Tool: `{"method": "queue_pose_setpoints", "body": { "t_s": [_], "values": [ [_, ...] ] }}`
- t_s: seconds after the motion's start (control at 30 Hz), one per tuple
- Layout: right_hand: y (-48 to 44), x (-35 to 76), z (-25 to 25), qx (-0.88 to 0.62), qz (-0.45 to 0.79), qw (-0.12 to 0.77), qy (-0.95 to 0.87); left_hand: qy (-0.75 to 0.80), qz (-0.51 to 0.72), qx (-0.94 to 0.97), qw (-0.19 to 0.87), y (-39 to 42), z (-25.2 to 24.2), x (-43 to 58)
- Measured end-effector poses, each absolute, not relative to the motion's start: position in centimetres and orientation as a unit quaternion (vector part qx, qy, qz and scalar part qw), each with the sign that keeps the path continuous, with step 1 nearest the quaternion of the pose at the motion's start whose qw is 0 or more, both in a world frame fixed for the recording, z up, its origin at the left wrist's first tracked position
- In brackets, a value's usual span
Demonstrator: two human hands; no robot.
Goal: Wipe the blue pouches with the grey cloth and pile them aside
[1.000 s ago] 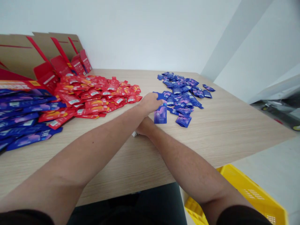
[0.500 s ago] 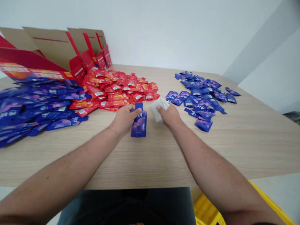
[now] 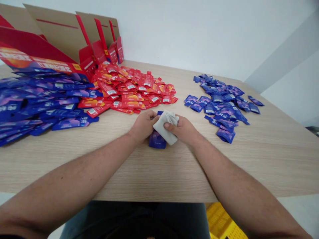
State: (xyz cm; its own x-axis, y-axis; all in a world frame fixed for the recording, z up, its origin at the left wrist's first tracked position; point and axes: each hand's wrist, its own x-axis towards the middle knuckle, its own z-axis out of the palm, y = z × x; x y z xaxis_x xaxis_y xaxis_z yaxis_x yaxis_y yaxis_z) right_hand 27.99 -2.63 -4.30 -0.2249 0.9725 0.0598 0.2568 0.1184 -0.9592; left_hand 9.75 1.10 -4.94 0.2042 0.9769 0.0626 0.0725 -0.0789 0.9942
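Pale wood-grain bench (image 3: 159, 176): glossy blue pouch (image 3: 157, 141) clamped in a crumpled white cloth (image 3: 164, 127)

Both hands are together at the pouch, knuckles almost meeting. The left hand (image 3: 144, 126) closes over the pouch's upper part, and the right hand (image 3: 180, 129) pinches the cloth, its thumb lying on top and pressing the fold across the pouch. Only the pouch's lower end and a small top corner show, and I cannot tell whether its base rests on the bench or sits just above it.

This grip looks sound: one hand anchors the slick film while the other controls the cloth. Even thumb pressure and a flat fold should stop the pouch from sliding or creasing, and working low keeps it away from the piles.

Below the bench's near edge, right of the pouch, sits a yellow plastic crate (image 3: 219, 219). Behind and left of the pouch lies a heap of red foil sachets (image 3: 132, 94), with a long overlapping row of blue pouches (image 3: 45, 103) further left. To the right spreads a loose scatter of small blue sachets (image 3: 221, 106). Farthest back on the left, open kraft cartons with red flaps (image 3: 59, 36) lean against a white wall (image 3: 199, 33).
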Motion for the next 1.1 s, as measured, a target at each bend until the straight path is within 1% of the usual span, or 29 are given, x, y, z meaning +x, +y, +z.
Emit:
{"method": "queue_pose_setpoints", "body": {
  "t_s": [0.17, 0.3, 0.37, 0.4, 0.47, 0.53, 0.6, 0.67, 0.77, 0.97, 1.1],
  "values": [
    [-2.2, 28.0, -4.8, -0.481, 0.494, 0.468, -0.553, 0.448, 0.448, 0.567, 0.527, 1.4, -5.0, 9.9],
    [-2.0, 28.1, -5.0, -0.489, 0.494, 0.479, -0.536, 0.451, 0.435, 0.538, 0.563, 1.2, -5.0, 10.0],
    [-2.0, 28.2, -4.6, -0.506, 0.453, 0.468, -0.566, 0.440, 0.439, 0.529, 0.578, 1.1, -4.9, 10.0],
    [-2.1, 28.2, -4.3, -0.524, 0.411, 0.458, -0.589, 0.433, 0.441, 0.523, 0.586, 1.1, -4.9, 10.1],
    [-2.4, 28.3, -3.5, -0.569, 0.284, 0.424, -0.644, 0.424, 0.445, 0.511, 0.601, 1.2, -4.9, 10.1],
    [-2.8, 28.4, -2.6, -0.592, 0.163, 0.352, -0.707, 0.423, 0.452, 0.500, 0.606, 1.3, -5.0, 10.1],
    [-3.1, 28.3, -2.0, -0.584, 0.097, 0.275, -0.758, 0.423, 0.457, 0.490, 0.610, 1.4, -5.2, 10.1],
    [-3.2, 28.4, -1.7, -0.590, 0.073, 0.237, -0.769, 0.421, 0.455, 0.484, 0.617, 1.4, -5.3, 10.1],
    [-3.0, 28.7, -1.7, -0.619, 0.051, 0.240, -0.746, 0.417, 0.450, 0.486, 0.622, 1.4, -5.3, 10.2],
    [-2.8, 28.7, -2.1, -0.609, 0.053, 0.253, -0.750, 0.410, 0.457, 0.473, 0.632, 1.3, -5.2, 10.1],
    [-2.9, 28.4, -2.3, -0.575, 0.077, 0.229, -0.782, 0.409, 0.465, 0.477, 0.624, 1.4, -5.3, 10.1]
  ]
}}
